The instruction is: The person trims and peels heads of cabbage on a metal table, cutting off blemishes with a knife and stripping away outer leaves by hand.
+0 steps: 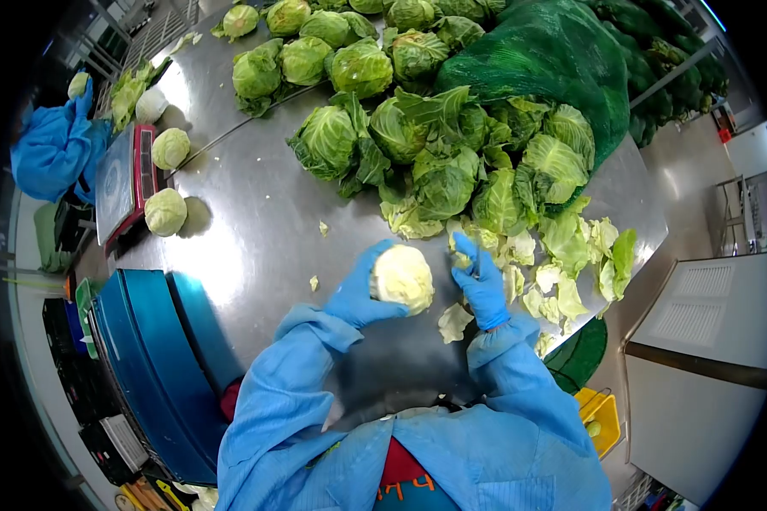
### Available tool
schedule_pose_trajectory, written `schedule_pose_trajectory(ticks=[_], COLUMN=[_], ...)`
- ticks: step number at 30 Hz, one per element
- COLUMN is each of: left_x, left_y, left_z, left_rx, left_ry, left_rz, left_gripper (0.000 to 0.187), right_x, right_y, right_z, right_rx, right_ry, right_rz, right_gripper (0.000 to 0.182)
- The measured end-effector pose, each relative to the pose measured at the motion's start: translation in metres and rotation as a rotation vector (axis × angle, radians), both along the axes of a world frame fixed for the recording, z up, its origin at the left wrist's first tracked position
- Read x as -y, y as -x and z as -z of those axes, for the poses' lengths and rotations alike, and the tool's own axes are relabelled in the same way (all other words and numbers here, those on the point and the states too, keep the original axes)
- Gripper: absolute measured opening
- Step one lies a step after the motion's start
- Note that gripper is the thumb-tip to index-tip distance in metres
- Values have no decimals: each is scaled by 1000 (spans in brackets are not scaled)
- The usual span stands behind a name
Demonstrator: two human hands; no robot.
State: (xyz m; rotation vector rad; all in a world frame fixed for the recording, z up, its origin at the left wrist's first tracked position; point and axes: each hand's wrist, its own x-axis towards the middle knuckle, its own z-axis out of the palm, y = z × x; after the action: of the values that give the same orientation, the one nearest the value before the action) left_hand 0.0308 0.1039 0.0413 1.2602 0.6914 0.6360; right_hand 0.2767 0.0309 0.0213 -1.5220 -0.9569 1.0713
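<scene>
A trimmed, pale cabbage (403, 278) rests in my left hand (360, 291), whose gloved fingers wrap around its left side. Just right of it, my right hand (481, 285) is raised with thumb and fingers curled around a small greenish piece of cabbage leaf (461, 258). Below that hand a loose pale leaf (454, 323) lies on the steel table (256, 200). More torn leaves (562, 294) are scattered to the right. Untrimmed cabbages (443, 183) with green outer leaves are heaped in front of me.
A green mesh sack (545, 72) spills cabbages at the back right. At left stand a red scale (121, 183), two trimmed cabbages (165, 212) and a blue crate (149, 366). A yellow basket (599, 423) is low on the right. Another person's blue sleeve (55, 149) shows far left.
</scene>
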Motion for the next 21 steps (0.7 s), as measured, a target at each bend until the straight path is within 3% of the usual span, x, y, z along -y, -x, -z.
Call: schedule_pose_trajectory(ticks=[1,4,5,8,10,13,16,18,21], left_x=[6,16,25,41,46,58,69,79,100], left_y=[1,21,28,46,54,59,55,53,52], left_z=[-3,23,12,-12,-17,-30,-48,-59,-93], left_rx=[-7,313,421,746,793,868,895,912,700], left_ry=[91,473,661,857,822,831,828,856,732], left_rz=[-83,-287,-300,-349,-374,-410,-427,-424,-495], left_gripper=[94,87,79,77,77,75,75,75,75], right_x=[11,66,83,129,148,131,100,81,65], right_y=[-2,-1,-4,-30,-53,-35,17,57,94], right_z=[17,42,28,-3,2,-32,-54,-68,-87], right_rx=[-107,17,196,674,841,789,159,-205,-336], right_ry=[12,-94,-22,164,167,-77,-136,2,-89], right_rz=[-44,-150,-164,-104,18,191,130,6,-190], right_gripper=[53,50,49,45,42,44,50,59,67])
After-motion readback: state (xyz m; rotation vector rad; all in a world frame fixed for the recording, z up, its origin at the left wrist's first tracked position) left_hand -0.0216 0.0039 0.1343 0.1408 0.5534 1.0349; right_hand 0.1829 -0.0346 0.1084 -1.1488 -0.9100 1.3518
